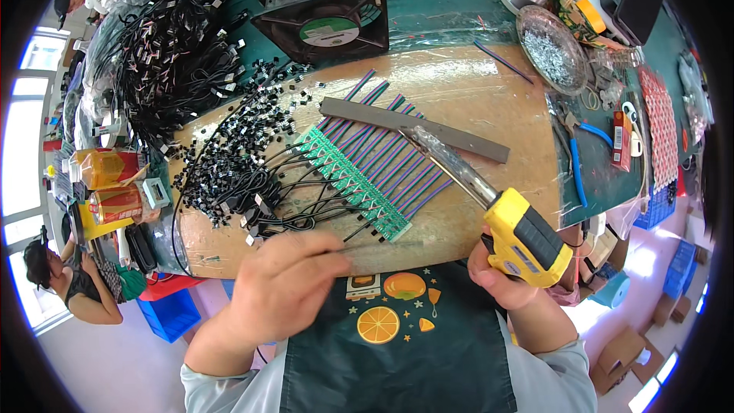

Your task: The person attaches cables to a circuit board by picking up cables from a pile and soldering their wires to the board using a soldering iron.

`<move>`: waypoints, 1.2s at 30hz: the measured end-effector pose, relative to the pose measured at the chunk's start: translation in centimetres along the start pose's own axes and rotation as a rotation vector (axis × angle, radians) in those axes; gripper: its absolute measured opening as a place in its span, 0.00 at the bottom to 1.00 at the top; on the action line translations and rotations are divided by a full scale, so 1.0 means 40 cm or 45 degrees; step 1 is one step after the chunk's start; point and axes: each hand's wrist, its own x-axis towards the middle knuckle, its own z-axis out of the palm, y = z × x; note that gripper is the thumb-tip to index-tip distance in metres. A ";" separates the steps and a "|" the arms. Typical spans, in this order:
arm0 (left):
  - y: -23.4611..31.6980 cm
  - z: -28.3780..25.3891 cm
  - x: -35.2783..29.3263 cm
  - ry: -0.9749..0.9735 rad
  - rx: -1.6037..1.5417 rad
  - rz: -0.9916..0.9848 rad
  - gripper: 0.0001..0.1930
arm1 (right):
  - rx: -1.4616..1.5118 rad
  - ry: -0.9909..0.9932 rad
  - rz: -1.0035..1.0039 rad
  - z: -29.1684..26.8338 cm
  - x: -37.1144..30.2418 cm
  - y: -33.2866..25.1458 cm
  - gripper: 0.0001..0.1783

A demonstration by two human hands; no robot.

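Our right hand [501,279] grips a yellow soldering gun [524,237] over the green boards [355,176]; our left hand [283,283] pinches a thin wire [367,246]

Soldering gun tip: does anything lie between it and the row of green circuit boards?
Nothing visible. The yellow soldering gun in the right hand reaches over the purple wires; its tip is near the grey bar, above the green boards.
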 end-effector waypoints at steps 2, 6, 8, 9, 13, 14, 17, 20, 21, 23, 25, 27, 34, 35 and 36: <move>0.010 0.011 -0.007 -0.096 -0.092 0.034 0.14 | -0.027 0.053 0.055 0.033 0.017 -0.024 0.15; 0.017 0.029 -0.014 -0.132 -0.115 0.028 0.14 | -0.338 0.026 0.144 0.049 0.012 -0.017 0.18; 0.025 0.032 -0.012 -0.150 -0.090 -0.011 0.12 | -0.561 -0.094 0.052 0.057 0.036 -0.017 0.21; 0.028 0.032 -0.011 -0.152 -0.099 -0.007 0.12 | -0.566 -0.087 0.059 0.060 0.040 -0.013 0.21; 0.026 0.033 -0.013 -0.156 -0.092 0.002 0.13 | -0.552 -0.035 0.028 0.079 0.053 -0.016 0.19; 0.024 0.034 -0.013 -0.159 -0.089 0.006 0.13 | -0.529 -0.051 0.040 0.082 0.056 -0.019 0.18; 0.023 0.037 -0.016 -0.169 -0.103 0.005 0.13 | -0.513 -0.079 0.047 0.088 0.059 -0.025 0.18; 0.020 0.037 -0.017 -0.195 -0.087 0.017 0.13 | -0.520 -0.125 0.143 0.095 0.069 -0.059 0.17; 0.020 0.037 -0.016 -0.194 -0.088 0.016 0.13 | -0.522 -0.156 0.246 0.097 0.072 -0.070 0.17; 0.025 0.034 -0.013 -0.211 -0.122 -0.005 0.12 | -0.510 -0.176 0.312 0.099 0.069 -0.073 0.18; 0.041 0.043 -0.004 -0.212 -0.192 -0.031 0.13 | -0.497 -0.201 0.376 0.099 0.068 -0.069 0.19; 0.054 0.060 0.005 -0.209 -0.258 -0.059 0.13 | -0.572 -0.280 0.050 0.096 0.070 -0.050 0.25; 0.063 0.097 0.013 -0.195 -0.275 -0.022 0.12 | -0.667 -0.271 -0.069 0.103 0.062 -0.031 0.32; 0.070 0.100 0.013 -0.186 -0.257 -0.044 0.11 | -0.669 -0.254 -0.035 0.106 0.062 -0.037 0.31; 0.077 0.101 0.012 -0.176 -0.239 -0.066 0.10 | -0.671 -0.237 0.000 0.108 0.062 -0.043 0.31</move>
